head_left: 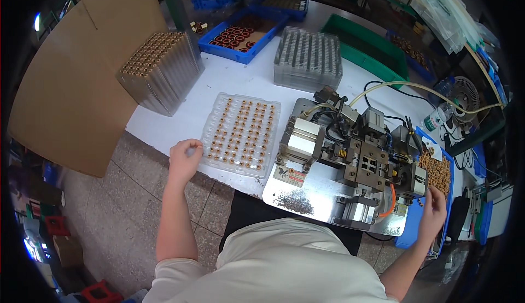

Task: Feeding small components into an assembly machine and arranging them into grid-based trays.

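Cream shirt (284, 265) looms closest, tucked up to the white table (249, 79). Now sweeping from the left: a brown cardboard sheet (65, 84), then a tall stack of clear trays (172, 87), its top layer studded with brass-coloured pieces. Down comes the eye to the left hand (186, 158), at the near-left edge of 1 clear pocketed tray (273, 131), thumb and fingers curled together; whether they pinch anything, I can't tell. Small brass-coloured parts (240, 131) sit in most of that tray's pockets, with bare ones down its left side: well along, I'd judge, but not full. Behind, a blue tray (240, 58) carries dark red rings (235, 36); next along, a second tray stack (307, 79), greyish, contents unclear. Across to the steel clamping machine (369, 163), dark filings (295, 202) scattered on its plate, and a green bin (394, 73) beyond. Far right, the right hand (435, 207), fingers loosely bent, grip hidden, beside a blue bin (414, 221) where a big heap of loose brass-coloured pieces (436, 172) remains.
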